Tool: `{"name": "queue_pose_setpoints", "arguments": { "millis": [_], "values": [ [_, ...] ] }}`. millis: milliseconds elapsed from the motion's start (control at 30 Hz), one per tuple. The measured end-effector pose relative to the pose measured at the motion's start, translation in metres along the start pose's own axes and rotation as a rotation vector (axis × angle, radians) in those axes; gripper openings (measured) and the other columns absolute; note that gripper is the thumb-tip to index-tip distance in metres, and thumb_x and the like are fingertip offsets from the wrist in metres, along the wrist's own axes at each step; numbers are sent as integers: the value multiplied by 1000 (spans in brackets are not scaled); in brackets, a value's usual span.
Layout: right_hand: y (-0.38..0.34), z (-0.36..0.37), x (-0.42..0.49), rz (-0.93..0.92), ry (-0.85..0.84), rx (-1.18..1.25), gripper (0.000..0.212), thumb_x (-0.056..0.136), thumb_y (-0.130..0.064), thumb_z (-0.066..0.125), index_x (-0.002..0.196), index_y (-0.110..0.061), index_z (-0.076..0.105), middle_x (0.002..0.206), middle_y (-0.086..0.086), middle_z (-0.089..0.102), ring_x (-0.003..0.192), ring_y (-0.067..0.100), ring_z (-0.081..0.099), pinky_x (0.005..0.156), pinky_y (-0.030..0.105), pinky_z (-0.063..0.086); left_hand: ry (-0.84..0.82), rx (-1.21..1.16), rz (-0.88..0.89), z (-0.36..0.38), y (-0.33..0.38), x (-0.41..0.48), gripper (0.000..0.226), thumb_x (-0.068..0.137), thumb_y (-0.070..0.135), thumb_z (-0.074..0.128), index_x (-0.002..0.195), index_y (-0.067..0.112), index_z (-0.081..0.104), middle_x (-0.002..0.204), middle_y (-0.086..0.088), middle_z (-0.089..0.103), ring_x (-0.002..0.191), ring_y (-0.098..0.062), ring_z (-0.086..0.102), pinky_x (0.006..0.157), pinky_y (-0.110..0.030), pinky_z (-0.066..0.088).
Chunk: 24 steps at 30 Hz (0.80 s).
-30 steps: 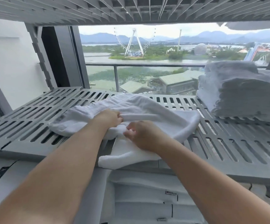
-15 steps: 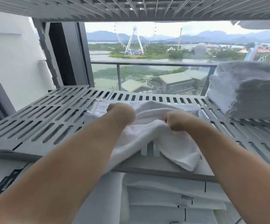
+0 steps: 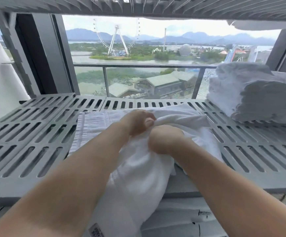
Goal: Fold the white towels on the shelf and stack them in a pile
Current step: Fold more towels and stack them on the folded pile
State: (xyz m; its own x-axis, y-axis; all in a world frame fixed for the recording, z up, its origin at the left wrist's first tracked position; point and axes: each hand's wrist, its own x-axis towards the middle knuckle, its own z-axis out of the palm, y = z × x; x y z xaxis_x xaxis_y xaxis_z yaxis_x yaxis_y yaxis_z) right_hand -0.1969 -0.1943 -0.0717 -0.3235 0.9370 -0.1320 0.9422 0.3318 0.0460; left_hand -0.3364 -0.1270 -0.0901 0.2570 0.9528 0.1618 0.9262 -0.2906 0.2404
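While two hands grip it, a crumpled white terry towel point(image 3: 138, 171) lies mid-way along a grey slotted plastic shelf point(image 3: 27, 134), its near end spilling over the front edge.
The left hand point(image 3: 135, 123) pinches a raised fold; the right hand point(image 3: 164, 141), just beside it, is clenched in the cloth. A pile of folded white towels point(image 3: 258, 94) sits far right.

Likely a hotel linen store: grey slatted shelf point(image 3: 36, 134), folded towel pile point(image 3: 258, 96) at two o'clock. A balcony railing point(image 3: 138, 66) and ferris wheel point(image 3: 116, 40) show at twelve.
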Motion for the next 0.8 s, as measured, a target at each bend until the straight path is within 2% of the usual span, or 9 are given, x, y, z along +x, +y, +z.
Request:
{"name": "queue_pose_setpoints", "arguments": {
  "millis": [100, 200, 333, 400, 500, 600, 667, 733, 800],
  "values": [
    [0, 2, 1, -11, 54, -36, 39, 92, -16, 46, 128, -19, 61, 136, 2, 57, 128, 26, 51, 89, 40, 46, -148, 17, -74, 5, -15, 11, 41, 106, 41, 41, 137, 25, 62, 152, -4, 47, 142, -23, 39, 116, -34, 29],
    [6, 0, 9, 19, 35, -90, 40, 93, -14, 49, 131, -18, 59, 140, 3, 53, 130, 26, 50, 88, 38, 46, -169, 64, -172, 5, -27, 15, 46, 108, 43, 32, 146, 29, 52, 160, -4, 37, 146, -25, 33, 118, -36, 24],
    [22, -10, 26, 89, 15, -143, 41, 91, -15, 56, 131, -23, 59, 139, -3, 54, 129, 24, 51, 75, 37, 41, -153, 135, -308, 8, -24, 16, 49, 109, 44, 23, 144, 29, 53, 153, -7, 46, 135, -31, 47, 111, -46, 38],
    [31, -9, 34, 119, 75, -132, 40, 92, -15, 56, 130, -23, 60, 136, -3, 55, 128, 23, 52, 80, 36, 48, -134, 203, -376, 9, -13, 16, 46, 109, 40, 27, 142, 26, 54, 149, -7, 50, 130, -30, 51, 103, -45, 44],
    [42, -10, 52, 215, 133, -100, 37, 94, -20, 57, 130, -22, 61, 135, -2, 58, 127, 23, 54, 88, 41, 54, -176, 369, -450, 13, 11, 18, 38, 103, 23, 47, 140, 24, 56, 146, -1, 52, 131, -27, 51, 97, -46, 49],
    [52, -13, 72, 204, 168, -53, 33, 96, -26, 54, 128, -22, 62, 131, -2, 60, 122, 22, 57, 81, 35, 52, -245, 468, -599, 10, 26, 26, 46, 94, 10, 60, 139, 16, 58, 146, -1, 53, 130, -28, 54, 92, -49, 54],
    [61, -14, 85, 182, 240, -28, 33, 94, -20, 52, 125, -21, 64, 127, -1, 63, 119, 22, 59, 77, 32, 47, -285, 529, -676, 6, 31, 31, 47, 88, 3, 63, 135, 9, 62, 140, -6, 59, 122, -33, 61, 82, -50, 58],
    [72, -13, 97, 128, 411, -91, 31, 92, -16, 49, 116, -20, 68, 118, 1, 66, 115, 24, 60, 89, 37, 42, -341, 613, -733, 6, 34, 36, 46, 84, -4, 64, 129, 4, 66, 132, -11, 65, 112, -35, 68, 75, -49, 61],
    [81, -10, 108, 13, 636, -171, 29, 89, -11, 48, 105, -19, 71, 111, 5, 66, 111, 27, 57, 98, 43, 34, -444, 738, -773, 8, 41, 38, 39, 84, -3, 66, 123, 4, 70, 120, -11, 72, 99, -31, 74, 65, -41, 63]
  ]
}}
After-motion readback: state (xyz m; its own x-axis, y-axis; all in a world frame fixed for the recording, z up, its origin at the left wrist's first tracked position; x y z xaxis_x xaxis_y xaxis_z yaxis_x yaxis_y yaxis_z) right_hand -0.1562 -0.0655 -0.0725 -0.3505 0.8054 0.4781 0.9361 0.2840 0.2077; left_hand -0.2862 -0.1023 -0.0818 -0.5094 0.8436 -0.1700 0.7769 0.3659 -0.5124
